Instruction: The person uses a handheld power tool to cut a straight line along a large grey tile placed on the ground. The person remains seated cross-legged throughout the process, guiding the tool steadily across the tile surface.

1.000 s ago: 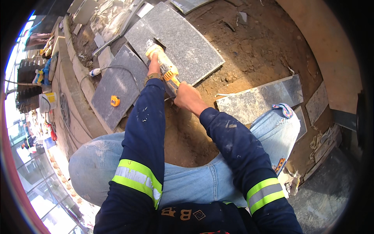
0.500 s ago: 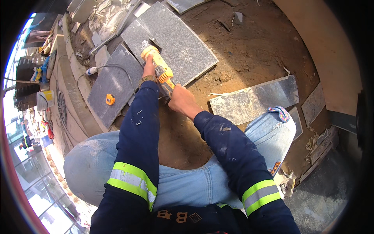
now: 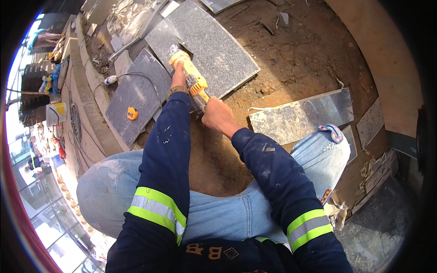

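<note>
Over grey slab [image 3: 214, 50]: left hand [image 3: 178, 78], right hand [image 3: 217, 116] both clamped on yellow grinder [image 3: 191, 77].

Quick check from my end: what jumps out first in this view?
The yellow angle grinder, upper centre, gripped by the left hand near its head and the right hand at its rear, sits on a grey stone slab. A small yellow tape measure lies on the slab at left.

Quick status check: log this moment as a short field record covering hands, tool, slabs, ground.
left hand: on the front of the yellow angle grinder
right hand: gripping the grinder's rear handle
tool position: head at the edge of the large grey stone slab
second slab: left, with a small yellow tape measure on it
third slab: right, on bare soil
</note>
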A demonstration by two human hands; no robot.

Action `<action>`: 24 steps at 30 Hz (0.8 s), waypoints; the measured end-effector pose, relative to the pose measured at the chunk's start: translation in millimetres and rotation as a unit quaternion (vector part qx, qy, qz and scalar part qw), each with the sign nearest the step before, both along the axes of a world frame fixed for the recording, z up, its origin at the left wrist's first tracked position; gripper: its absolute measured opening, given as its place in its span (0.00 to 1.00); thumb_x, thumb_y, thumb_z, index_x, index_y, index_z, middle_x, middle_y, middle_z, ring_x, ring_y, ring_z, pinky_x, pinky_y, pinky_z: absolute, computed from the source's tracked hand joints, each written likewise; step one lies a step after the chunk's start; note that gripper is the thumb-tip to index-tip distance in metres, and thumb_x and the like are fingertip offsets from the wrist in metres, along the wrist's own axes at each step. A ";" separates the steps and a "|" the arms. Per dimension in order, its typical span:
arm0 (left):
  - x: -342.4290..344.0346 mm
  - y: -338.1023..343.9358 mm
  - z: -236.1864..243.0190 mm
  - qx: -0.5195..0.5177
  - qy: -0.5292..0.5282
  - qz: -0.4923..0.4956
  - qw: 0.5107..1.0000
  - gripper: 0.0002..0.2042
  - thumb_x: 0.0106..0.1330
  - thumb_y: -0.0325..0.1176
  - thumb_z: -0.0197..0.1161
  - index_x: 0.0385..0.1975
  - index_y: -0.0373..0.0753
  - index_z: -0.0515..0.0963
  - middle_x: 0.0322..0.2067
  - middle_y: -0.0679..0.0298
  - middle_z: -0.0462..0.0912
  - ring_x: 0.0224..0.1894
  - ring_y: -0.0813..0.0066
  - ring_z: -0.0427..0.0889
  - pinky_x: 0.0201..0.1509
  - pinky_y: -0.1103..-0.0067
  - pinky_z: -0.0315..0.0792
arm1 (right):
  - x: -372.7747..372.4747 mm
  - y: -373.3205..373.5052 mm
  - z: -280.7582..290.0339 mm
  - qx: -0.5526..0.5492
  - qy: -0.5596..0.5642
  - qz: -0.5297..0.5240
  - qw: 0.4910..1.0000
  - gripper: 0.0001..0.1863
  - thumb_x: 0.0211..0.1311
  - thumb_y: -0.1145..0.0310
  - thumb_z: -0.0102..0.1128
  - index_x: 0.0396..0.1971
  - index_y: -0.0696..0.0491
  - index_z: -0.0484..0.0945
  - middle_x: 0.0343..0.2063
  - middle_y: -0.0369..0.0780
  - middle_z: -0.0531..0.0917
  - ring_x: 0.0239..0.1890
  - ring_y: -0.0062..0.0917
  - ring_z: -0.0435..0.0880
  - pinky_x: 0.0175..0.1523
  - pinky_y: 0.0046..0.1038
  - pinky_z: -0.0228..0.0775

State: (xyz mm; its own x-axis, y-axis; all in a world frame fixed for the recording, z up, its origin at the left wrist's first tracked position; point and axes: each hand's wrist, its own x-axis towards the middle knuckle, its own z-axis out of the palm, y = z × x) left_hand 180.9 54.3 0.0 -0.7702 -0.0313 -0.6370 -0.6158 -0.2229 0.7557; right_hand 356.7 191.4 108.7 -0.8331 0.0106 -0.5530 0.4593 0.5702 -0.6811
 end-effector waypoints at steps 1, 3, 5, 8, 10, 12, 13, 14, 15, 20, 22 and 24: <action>-0.2 0.7 -2.3 0.002 0.004 0.001 1.000 0.25 0.66 0.54 0.57 0.47 0.37 0.76 0.34 0.59 0.84 0.31 0.62 0.85 0.38 0.66 0.81 | -0.7 0.4 0.0 0.000 -0.001 0.001 1.000 0.18 0.51 0.73 0.59 0.41 0.66 0.72 0.40 0.58 0.81 0.46 0.51 0.82 0.51 0.43 0.74; -2.3 -0.7 -5.0 0.004 0.007 0.002 1.000 0.25 0.66 0.54 0.57 0.47 0.37 0.76 0.35 0.59 0.84 0.31 0.62 0.85 0.38 0.66 0.81 | -2.6 -1.1 -0.8 0.004 -0.007 0.000 1.000 0.18 0.51 0.73 0.59 0.42 0.66 0.72 0.40 0.59 0.81 0.46 0.51 0.82 0.51 0.43 0.74; -4.6 -1.7 -5.3 0.005 0.002 0.001 1.000 0.25 0.66 0.54 0.57 0.47 0.36 0.76 0.35 0.59 0.84 0.32 0.63 0.85 0.38 0.67 0.81 | -3.9 -1.8 -0.8 0.006 -0.013 0.000 1.000 0.18 0.51 0.73 0.59 0.42 0.66 0.72 0.40 0.59 0.81 0.46 0.51 0.82 0.51 0.43 0.74; -4.6 0.4 -6.0 -0.008 0.008 0.009 1.000 0.25 0.66 0.54 0.57 0.48 0.36 0.76 0.36 0.59 0.84 0.32 0.63 0.85 0.39 0.67 0.81 | -6.0 -1.4 -0.4 0.007 -0.017 0.001 1.000 0.18 0.52 0.73 0.58 0.42 0.66 0.72 0.41 0.59 0.81 0.46 0.51 0.82 0.51 0.43 0.74; -7.0 0.8 -6.6 0.001 0.006 0.007 1.000 0.25 0.66 0.55 0.57 0.48 0.37 0.76 0.36 0.59 0.84 0.33 0.63 0.85 0.39 0.67 0.81 | -8.1 -1.5 -1.0 0.010 -0.016 0.001 1.000 0.18 0.52 0.73 0.58 0.42 0.67 0.72 0.40 0.59 0.81 0.46 0.51 0.82 0.51 0.43 0.74; -9.8 -2.1 -8.8 0.003 0.005 0.007 1.000 0.25 0.66 0.55 0.57 0.48 0.37 0.76 0.36 0.59 0.84 0.33 0.63 0.85 0.39 0.67 0.81 | -9.2 -3.1 -2.0 0.010 -0.008 0.001 1.000 0.19 0.52 0.73 0.58 0.43 0.67 0.72 0.40 0.59 0.81 0.46 0.52 0.82 0.51 0.43 0.74; -11.1 -3.6 -9.8 0.000 0.005 0.007 1.000 0.25 0.66 0.55 0.57 0.48 0.37 0.76 0.36 0.59 0.84 0.32 0.63 0.85 0.39 0.67 0.81 | -9.6 -3.9 -2.5 0.009 -0.004 0.002 1.000 0.19 0.52 0.73 0.58 0.43 0.67 0.72 0.40 0.59 0.81 0.46 0.52 0.82 0.51 0.43 0.74; -11.4 -2.6 -10.0 -0.001 0.004 0.007 1.000 0.25 0.66 0.55 0.57 0.48 0.37 0.76 0.36 0.59 0.84 0.32 0.63 0.85 0.39 0.67 0.81 | -10.2 -3.6 -3.0 0.012 -0.006 0.001 1.000 0.19 0.51 0.73 0.58 0.43 0.67 0.72 0.39 0.59 0.82 0.46 0.52 0.82 0.51 0.43 0.74; -11.4 -1.2 -10.3 0.000 0.003 0.004 1.000 0.25 0.66 0.55 0.57 0.48 0.37 0.76 0.36 0.59 0.84 0.32 0.63 0.85 0.39 0.67 0.81 | -10.8 -3.1 -3.6 0.015 -0.008 0.001 1.000 0.19 0.51 0.73 0.59 0.43 0.67 0.72 0.39 0.59 0.82 0.46 0.51 0.82 0.50 0.43 0.74; -15.6 -2.3 -13.9 0.015 0.003 -0.001 1.000 0.24 0.66 0.55 0.57 0.47 0.37 0.77 0.34 0.59 0.84 0.30 0.63 0.85 0.38 0.67 0.81 | -13.7 -4.2 -5.0 0.021 -0.002 0.005 1.000 0.19 0.50 0.73 0.59 0.43 0.67 0.72 0.39 0.59 0.82 0.45 0.51 0.83 0.49 0.43 0.75; -18.5 -8.5 -16.7 0.004 -0.002 0.005 1.000 0.23 0.66 0.54 0.57 0.47 0.38 0.77 0.34 0.60 0.84 0.30 0.64 0.84 0.38 0.68 0.81 | -14.8 -6.7 -1.4 0.021 -0.001 0.009 1.000 0.19 0.50 0.73 0.60 0.42 0.67 0.72 0.39 0.59 0.82 0.45 0.51 0.83 0.49 0.43 0.75; -14.3 -1.9 -13.3 0.009 -0.007 0.002 1.000 0.23 0.66 0.53 0.56 0.46 0.38 0.77 0.34 0.60 0.84 0.30 0.64 0.84 0.37 0.68 0.81 | -15.1 -5.2 -2.0 0.028 -0.031 0.010 0.999 0.22 0.50 0.72 0.62 0.45 0.65 0.72 0.42 0.56 0.82 0.48 0.48 0.82 0.53 0.41 0.75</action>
